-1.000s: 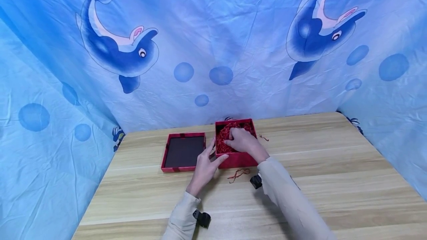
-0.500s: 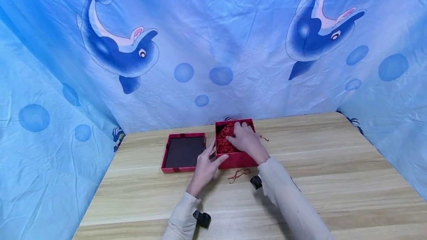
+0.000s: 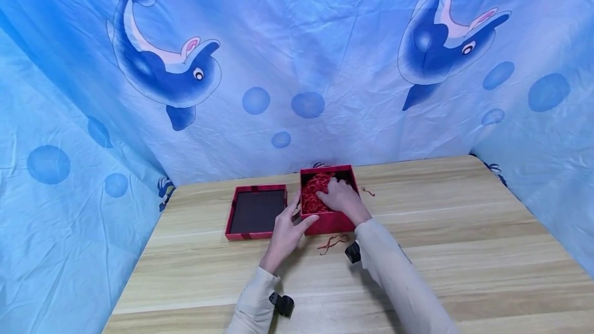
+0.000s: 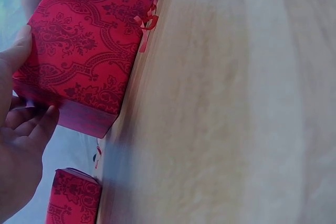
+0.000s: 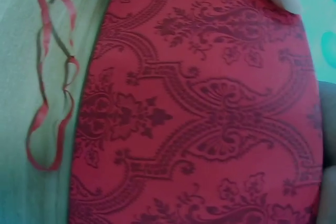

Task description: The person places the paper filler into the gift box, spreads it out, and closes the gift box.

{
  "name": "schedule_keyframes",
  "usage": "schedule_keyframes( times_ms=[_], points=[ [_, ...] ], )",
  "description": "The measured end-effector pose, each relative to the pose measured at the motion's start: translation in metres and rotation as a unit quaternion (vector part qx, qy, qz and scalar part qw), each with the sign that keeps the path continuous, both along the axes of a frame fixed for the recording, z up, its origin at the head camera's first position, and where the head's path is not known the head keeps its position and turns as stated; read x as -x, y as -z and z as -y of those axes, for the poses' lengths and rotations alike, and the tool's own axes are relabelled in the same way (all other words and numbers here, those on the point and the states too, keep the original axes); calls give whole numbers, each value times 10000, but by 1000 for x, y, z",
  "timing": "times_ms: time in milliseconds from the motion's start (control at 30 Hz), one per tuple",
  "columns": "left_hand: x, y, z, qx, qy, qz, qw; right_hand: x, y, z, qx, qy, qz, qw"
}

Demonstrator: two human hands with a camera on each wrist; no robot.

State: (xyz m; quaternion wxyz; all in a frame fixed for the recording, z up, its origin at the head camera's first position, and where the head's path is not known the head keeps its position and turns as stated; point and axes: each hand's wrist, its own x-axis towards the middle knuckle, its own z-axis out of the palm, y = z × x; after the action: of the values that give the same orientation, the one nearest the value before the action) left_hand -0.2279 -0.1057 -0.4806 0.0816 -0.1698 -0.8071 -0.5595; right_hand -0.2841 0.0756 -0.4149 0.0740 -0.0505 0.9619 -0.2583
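A red patterned gift box point(image 3: 327, 223) stands uncovered on the table, holding red shredded paper point(image 3: 313, 195). My left hand point(image 3: 285, 233) grips the box at its near left corner. Its thumb point(image 4: 20, 50) lies on the front wall and the fingers point(image 4: 46, 124) on the left side. My right hand point(image 3: 343, 199) is down inside the box, on the right part of the shredded paper. Its fingertips are hidden there, so their grasp does not show. In the right wrist view the front wall of the box point(image 5: 210, 114) covers most of that hand.
The box lid point(image 3: 257, 211), dark inside, lies upturned just left of the box. One loose strand of red paper point(image 3: 333, 243) lies in front of the box, and a smaller red strand point(image 3: 368, 191) to its right. A dolphin-print curtain point(image 3: 297, 66) hangs behind the wooden table point(image 3: 441, 241).
My right hand has shifted about within the box, first toward the back, then nearer again. Shredded paper has moved leftward, baring dark interior at the back right. My left hand stays put.
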Motion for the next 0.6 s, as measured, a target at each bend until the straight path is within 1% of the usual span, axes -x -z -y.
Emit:
schedule_keyframes(
  times_ms=[67,167,267,333,500,600],
  points=[
    [0,-1,-1,-38,16,29,10000,-1,-3,-1,1,-18,-44,10000],
    [0,-2,-1,-74,13,69,9999,-7,-11,-3,89,-62,-296,9995],
    [0,-3,-1,-117,29,112,9999,-15,-20,-6,362,-140,-580,9976],
    [1,-3,-1,-137,41,104,9998,-22,-26,-11,635,-201,-692,9954],
    [1,-2,0,-44,14,47,10000,-39,-33,-30,1388,-428,-962,9847],
    [1,-1,1,-35,27,52,10000,-48,-32,-42,1818,-574,-1193,9744]
  ],
)
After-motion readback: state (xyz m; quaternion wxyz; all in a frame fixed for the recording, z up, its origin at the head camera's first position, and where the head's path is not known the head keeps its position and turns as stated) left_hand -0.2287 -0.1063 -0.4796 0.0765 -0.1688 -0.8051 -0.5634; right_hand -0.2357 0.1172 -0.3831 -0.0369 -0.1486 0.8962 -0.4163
